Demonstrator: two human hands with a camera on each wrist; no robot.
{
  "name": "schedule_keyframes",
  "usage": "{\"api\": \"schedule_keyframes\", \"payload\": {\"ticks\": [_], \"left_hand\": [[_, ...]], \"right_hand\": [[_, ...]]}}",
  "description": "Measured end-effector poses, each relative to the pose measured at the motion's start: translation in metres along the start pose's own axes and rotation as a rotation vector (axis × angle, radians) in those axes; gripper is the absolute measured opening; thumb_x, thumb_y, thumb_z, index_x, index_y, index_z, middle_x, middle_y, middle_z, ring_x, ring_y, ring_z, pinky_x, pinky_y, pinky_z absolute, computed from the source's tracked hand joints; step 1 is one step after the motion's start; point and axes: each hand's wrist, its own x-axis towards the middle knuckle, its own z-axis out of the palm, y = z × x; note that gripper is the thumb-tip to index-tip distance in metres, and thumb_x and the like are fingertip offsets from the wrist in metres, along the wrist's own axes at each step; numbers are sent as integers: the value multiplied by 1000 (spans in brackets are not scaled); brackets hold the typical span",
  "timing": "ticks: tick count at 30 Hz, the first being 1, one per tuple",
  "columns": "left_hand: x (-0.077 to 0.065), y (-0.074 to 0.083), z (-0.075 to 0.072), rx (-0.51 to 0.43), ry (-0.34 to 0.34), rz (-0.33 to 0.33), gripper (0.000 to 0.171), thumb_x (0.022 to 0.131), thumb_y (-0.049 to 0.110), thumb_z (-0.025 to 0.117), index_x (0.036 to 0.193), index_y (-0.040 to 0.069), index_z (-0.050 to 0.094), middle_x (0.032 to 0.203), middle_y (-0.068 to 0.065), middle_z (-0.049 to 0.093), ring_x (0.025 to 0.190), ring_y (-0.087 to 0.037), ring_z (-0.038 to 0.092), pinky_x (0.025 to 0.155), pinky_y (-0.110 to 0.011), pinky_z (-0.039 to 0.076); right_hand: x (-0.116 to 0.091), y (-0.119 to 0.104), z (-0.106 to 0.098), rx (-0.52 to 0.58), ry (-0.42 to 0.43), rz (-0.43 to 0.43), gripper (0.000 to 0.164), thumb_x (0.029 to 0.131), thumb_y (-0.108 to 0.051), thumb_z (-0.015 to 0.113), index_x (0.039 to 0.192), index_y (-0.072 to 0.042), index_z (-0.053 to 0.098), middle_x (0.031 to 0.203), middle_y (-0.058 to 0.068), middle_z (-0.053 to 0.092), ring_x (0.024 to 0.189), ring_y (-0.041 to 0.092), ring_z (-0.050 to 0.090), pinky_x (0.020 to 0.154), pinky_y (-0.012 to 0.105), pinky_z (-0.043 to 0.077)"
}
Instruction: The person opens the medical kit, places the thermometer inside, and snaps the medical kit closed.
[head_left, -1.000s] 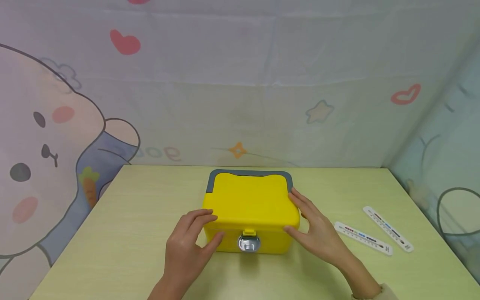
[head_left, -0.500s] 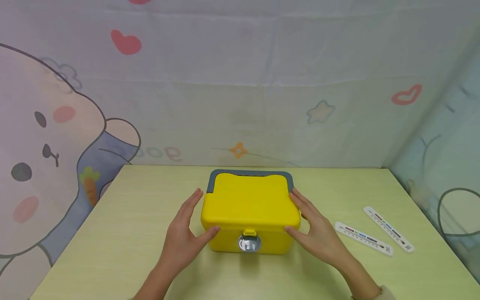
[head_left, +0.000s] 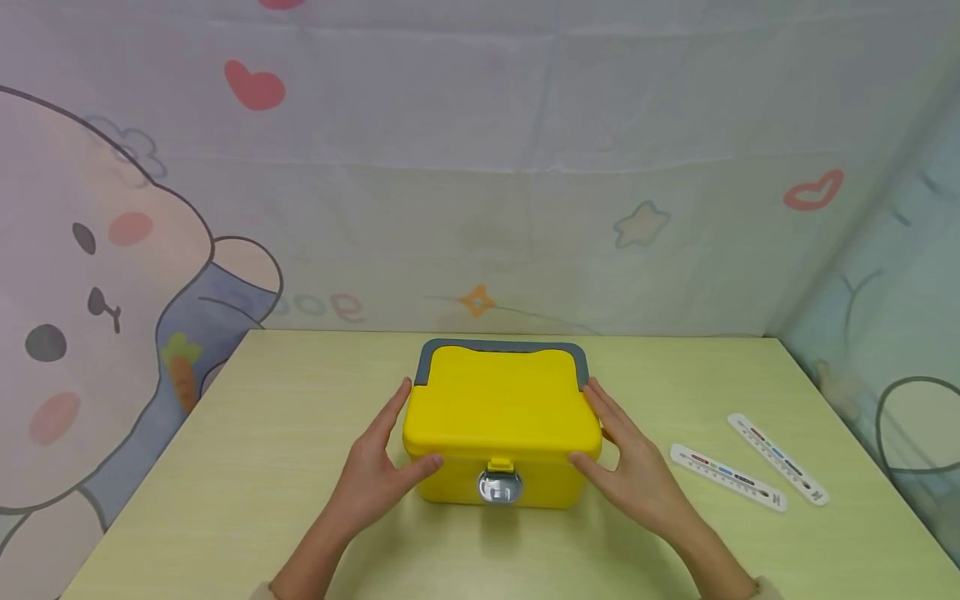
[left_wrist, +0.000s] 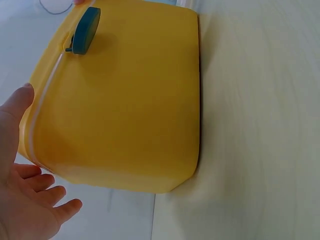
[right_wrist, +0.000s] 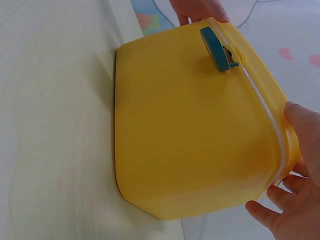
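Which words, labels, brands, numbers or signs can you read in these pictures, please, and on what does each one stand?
Backdrop: faint, seemingly mirrored letters, possibly "goo"; the rest is unclear.
Left white strip: printed marks, too small to read.
Right white strip: printed marks, too small to read.
Yellow box: no text visible.

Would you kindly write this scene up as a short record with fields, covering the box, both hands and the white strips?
Container: yellow box, lid down, on a pale table
Handle: grey handle, at the lid's far edge
Fastener: shiny latch, front centre
Left side: left hand, thumb at the lid's front edge
Right side: right hand, thumb at the lid's front edge
Strips: left strip and right strip, both right of the box, apart
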Motion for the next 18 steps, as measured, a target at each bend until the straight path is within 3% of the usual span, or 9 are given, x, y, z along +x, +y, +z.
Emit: {"api": "schedule_keyframes", "payload": {"ticks": [5,11,18], "left_hand": [[1,-1,2,-8,11,28,92,73,35,77,147,29,22,147,4,32,133,-29,33,105,-53,32],[2,-1,2,-9,16,44,90,74,37,76,146,29,23,146,4,36,132,-25,36,106,-49,32],[3,-4,4,-11,27,54,89,75,36,76,147,27,24,145,3,36,132,-25,35,106,-49,33]], "right_hand": [[-1,1,2,44,-2,48,80,85,-35,65,148,-22,18,153,2,19,135,25,31,98,40,43],[-4,0,4,125,-29,158,82,85,-43,62,148,-27,14,151,4,25,132,28,36,99,43,42],[-6,2,6,127,-22,205,82,83,-46,62,148,-27,16,150,4,28,129,30,39,97,44,44]]}}
